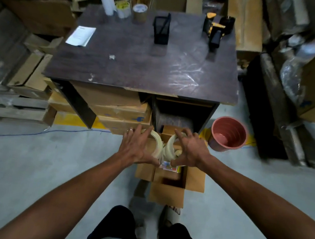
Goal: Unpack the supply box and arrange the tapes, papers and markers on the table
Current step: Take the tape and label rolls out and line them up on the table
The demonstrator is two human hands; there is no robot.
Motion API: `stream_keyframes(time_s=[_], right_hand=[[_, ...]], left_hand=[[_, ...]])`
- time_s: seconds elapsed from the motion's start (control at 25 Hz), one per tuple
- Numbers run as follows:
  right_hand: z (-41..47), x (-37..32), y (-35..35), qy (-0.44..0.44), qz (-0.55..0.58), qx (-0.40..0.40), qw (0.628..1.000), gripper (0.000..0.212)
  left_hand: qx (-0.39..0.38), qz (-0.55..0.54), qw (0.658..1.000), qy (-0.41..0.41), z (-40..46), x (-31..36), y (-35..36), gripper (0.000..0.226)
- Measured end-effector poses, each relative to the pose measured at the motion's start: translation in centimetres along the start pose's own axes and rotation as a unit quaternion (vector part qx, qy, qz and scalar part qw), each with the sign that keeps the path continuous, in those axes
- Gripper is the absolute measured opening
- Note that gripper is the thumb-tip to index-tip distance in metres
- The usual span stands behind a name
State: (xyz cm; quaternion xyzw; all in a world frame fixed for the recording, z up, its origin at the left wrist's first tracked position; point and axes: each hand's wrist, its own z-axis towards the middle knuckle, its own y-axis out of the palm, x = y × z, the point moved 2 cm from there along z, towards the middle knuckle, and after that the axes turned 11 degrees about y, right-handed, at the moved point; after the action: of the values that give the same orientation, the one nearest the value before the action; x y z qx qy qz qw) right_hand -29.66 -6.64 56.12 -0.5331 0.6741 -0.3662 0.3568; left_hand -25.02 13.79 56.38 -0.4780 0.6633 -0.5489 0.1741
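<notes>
An open cardboard supply box [169,190] stands on the floor in front of a dark table [139,66]. Above the box, my left hand [137,144] grips a stack of cream tape rolls [156,143], and my right hand [190,150] grips another stack of cream tape rolls [171,146]. A colourful packet [168,166] shows inside the box below them. On the table lie a white paper [81,35], a white roll [107,2], a yellow-labelled roll [123,9] and a brown tape roll [140,13] at the back left.
A black mesh holder [161,30] and black-and-yellow tape dispensers [217,29] stand at the table's back. A pink bucket [228,134] sits on the floor right of the box. Cardboard cartons crowd both sides and lie under the table. A blue cable [29,133] crosses the floor.
</notes>
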Motion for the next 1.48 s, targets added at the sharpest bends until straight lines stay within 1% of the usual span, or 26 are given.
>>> stream_keyframes(time_s=[0.12,0.28,0.4,0.52,0.68,0.88,1.08,1.2,1.36,1.48], right_hand=[[0.6,-0.9,-3.4,-0.002,0.01,0.006,1.0,0.127],[3.3,-2.0,-7.8,0.003,0.049,0.035,0.998,0.125],[6.1,-3.3,-10.5,0.017,0.056,0.049,0.997,0.125],[9.3,-4.5,-12.5,0.042,0.074,0.058,0.995,0.127],[13.9,-6.2,-15.0,0.074,0.08,0.046,0.993,0.126],[19.4,-8.6,-16.7,0.105,0.088,0.043,0.99,0.125],[24.2,-11.9,-17.8,0.107,0.076,0.037,0.991,0.123],[26.8,-13.7,-18.4,0.093,0.042,0.031,0.994,0.126],[29.8,-15.5,-19.1,0.099,0.021,0.031,0.994,0.127],[31.0,-16.3,-19.0,0.098,0.01,0.025,0.995,0.129]], left_hand=[[0.018,0.006,1.0,-0.006,0.4,-0.7,-3.2,0.135],[0.033,0.028,0.999,0.003,2.6,-2.8,-6.9,0.135],[0.035,0.02,0.999,0.003,5.2,-5.3,-9.3,0.139],[0.042,0.018,0.999,0.023,8.4,-7.9,-11.7,0.139],[0.042,0.035,0.997,0.048,12.9,-11.3,-14.6,0.137],[0.012,0.044,0.997,0.062,18.3,-15.6,-17.6,0.138],[0.017,0.01,0.999,0.034,22.0,-19.8,-18.2,0.137],[0.008,-0.005,1.0,0.014,23.5,-21.6,-18.3,0.136],[0.007,-0.037,0.999,-0.008,25.1,-23.1,-18.3,0.136],[0.02,-0.046,0.999,-0.007,26.0,-24.0,-18.4,0.134]])
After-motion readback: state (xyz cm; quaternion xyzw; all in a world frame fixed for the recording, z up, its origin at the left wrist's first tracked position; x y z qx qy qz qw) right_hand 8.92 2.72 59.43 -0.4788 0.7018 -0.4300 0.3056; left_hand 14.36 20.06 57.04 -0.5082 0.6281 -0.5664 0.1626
